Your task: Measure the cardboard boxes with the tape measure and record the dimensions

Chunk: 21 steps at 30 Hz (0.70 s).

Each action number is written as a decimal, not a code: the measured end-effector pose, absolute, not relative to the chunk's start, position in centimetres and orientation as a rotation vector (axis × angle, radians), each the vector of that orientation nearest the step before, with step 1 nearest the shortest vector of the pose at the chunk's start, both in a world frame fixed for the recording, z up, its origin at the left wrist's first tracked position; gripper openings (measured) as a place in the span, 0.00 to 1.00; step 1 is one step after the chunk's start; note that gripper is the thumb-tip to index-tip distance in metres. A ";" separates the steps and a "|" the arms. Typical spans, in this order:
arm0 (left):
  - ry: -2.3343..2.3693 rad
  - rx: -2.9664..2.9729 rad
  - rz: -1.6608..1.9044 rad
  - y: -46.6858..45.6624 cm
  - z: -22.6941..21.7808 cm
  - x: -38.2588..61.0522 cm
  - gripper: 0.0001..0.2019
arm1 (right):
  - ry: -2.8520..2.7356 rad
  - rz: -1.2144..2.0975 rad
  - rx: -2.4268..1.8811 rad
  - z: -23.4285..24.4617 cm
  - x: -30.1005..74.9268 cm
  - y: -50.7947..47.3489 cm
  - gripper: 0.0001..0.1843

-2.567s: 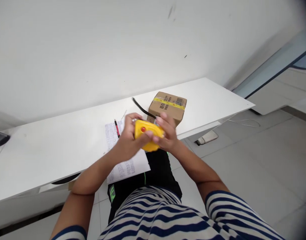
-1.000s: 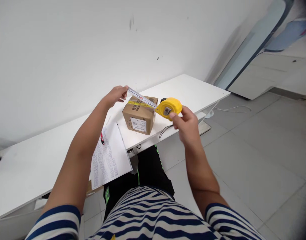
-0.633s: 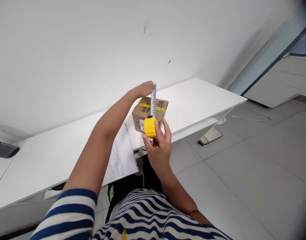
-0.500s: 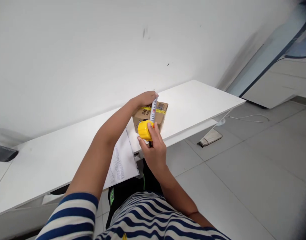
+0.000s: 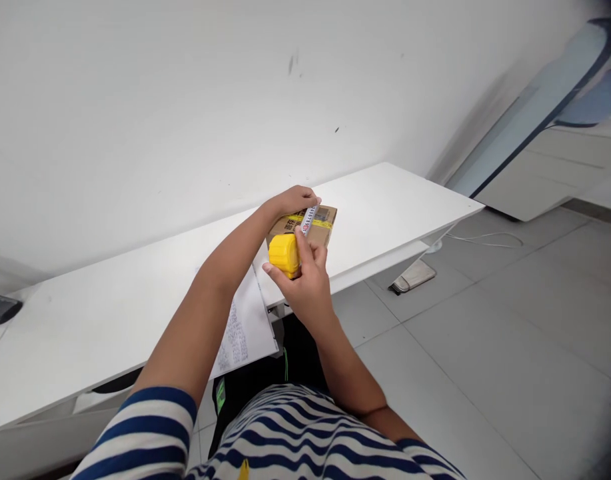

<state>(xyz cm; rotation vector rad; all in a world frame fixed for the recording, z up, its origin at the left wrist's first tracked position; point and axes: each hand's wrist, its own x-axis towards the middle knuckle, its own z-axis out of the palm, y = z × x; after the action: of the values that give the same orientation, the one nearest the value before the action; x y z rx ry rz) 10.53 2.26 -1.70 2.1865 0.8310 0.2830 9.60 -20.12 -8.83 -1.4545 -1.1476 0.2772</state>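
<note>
A brown cardboard box (image 5: 323, 233) with yellow tape across its top sits on the white table. My right hand (image 5: 311, 283) is closed around a yellow tape measure (image 5: 283, 253), held over the near side of the box. Its marked blade (image 5: 310, 219) runs slantwise over the box top to the far edge. There, the fingers of my left hand (image 5: 298, 198) are pinched on the blade's end. My left forearm and the tape measure hide part of the box.
Handwritten paper sheets (image 5: 235, 333) lie left of the box at the table's front edge. The white table (image 5: 395, 207) stands against a wall (image 5: 185, 100). A dark object (image 5: 2, 308) is at the far left, and a table foot (image 5: 414, 277) shows on the tiled floor.
The tape measure's case has moved slightly up and left, towards my left hand. Less blade shows between my hands, and it slants more. My left fingertips have shifted a little right and nearer.
</note>
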 end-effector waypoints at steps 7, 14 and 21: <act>0.809 2.114 0.243 2.8 -2.0 10.2 0.15 | -1.032 0.295 -1.327 -9.9 9.5 -19.4 0.46; 0.807 2.057 0.253 2.3 -2.2 10.0 0.13 | -1.057 0.292 -1.400 -9.2 11.0 -18.4 0.46; 0.739 2.106 0.810 1.3 0.1 9.4 0.09 | -1.150 0.074 -1.334 -11.0 10.4 -18.8 0.43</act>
<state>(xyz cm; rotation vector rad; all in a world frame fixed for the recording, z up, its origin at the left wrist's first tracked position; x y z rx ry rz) 9.44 1.28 0.07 2.1055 0.7386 0.8099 10.37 -18.78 -11.00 -1.3344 -1.1503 0.0738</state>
